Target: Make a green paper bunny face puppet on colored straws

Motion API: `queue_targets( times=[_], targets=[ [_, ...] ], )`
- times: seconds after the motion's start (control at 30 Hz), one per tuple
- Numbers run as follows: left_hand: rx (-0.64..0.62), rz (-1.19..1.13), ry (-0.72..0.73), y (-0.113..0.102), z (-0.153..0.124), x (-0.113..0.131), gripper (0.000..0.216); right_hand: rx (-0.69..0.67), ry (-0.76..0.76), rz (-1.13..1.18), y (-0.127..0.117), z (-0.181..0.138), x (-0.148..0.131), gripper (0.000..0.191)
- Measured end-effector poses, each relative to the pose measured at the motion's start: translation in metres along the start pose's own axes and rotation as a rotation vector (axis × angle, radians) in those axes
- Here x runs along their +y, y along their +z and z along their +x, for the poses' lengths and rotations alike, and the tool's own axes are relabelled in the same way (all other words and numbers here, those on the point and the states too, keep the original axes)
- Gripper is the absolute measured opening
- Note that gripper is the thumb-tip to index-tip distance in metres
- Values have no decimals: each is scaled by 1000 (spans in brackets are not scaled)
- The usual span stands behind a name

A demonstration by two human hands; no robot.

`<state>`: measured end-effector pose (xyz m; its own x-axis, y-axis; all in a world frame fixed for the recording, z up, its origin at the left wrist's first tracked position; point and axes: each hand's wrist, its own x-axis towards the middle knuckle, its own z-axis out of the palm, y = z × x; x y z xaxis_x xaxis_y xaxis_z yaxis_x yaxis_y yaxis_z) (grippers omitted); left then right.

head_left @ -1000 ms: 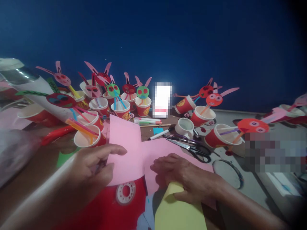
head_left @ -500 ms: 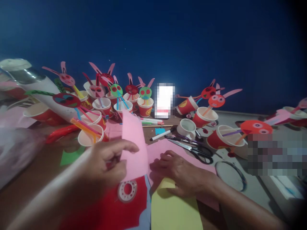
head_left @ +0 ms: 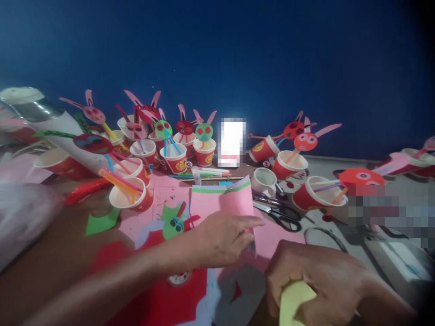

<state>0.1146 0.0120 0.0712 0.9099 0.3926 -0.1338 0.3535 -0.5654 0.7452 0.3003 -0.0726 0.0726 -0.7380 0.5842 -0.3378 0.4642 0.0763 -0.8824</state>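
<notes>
**One pink sheet (head_left: pixel 220 201) just got swung right**

Seven paper heads (head_left: pixel 163 128) over cups (head_left: pixel 174 159) on the left. One green cutout (head_left: pixel 172 222) is now uncovered. Left hand (head_left: pixel 227 239) has the sheet pinched, it's center table now. One pair of scissors (head_left: pixel 278 216) beside it. Right hand (head_left: pixel 316 280) pulled one yellow paper (head_left: pixel 297 299) nearer, clenched on it, so the work's shifted rightward.

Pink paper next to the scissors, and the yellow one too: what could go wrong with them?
The yellow paper is curled in the right hand, so a tight squeeze might crease it. The scissors lie right at the edge of the pink paper by the left hand, so it could snag on them. The white mug stands close to that paper's far corner; a bump might tip it.
</notes>
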Motion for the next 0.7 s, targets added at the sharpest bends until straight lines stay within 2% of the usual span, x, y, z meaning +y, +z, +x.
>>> queue_targets(
  times=[0.07,0.13,0.27,0.43,0.5,0.6,0.7],
  targets=[
    [-22,-7,28,-3,-6,0,47,-47,-99,107,1,-2,-1,34],
    [5,-37,-16,-11,-17,0,47,-55,-150,162,-1,-5,-1,35],
    [13,-158,-138,-26,-36,-3,42,13,-89,57,-6,-3,-4,31],
    [5,-157,104,-15,-29,-9,44,21,-62,-21,-6,3,-10,29],
    [5,-171,135,-15,-27,-9,45,23,-64,-28,-5,2,-12,29],
    [89,-226,-17,-28,-41,-13,40,43,-70,-60,-5,-3,-11,26],
    [239,-230,-289,-43,-66,-26,31,101,-58,-118,-5,-3,-8,20]
  ],
)
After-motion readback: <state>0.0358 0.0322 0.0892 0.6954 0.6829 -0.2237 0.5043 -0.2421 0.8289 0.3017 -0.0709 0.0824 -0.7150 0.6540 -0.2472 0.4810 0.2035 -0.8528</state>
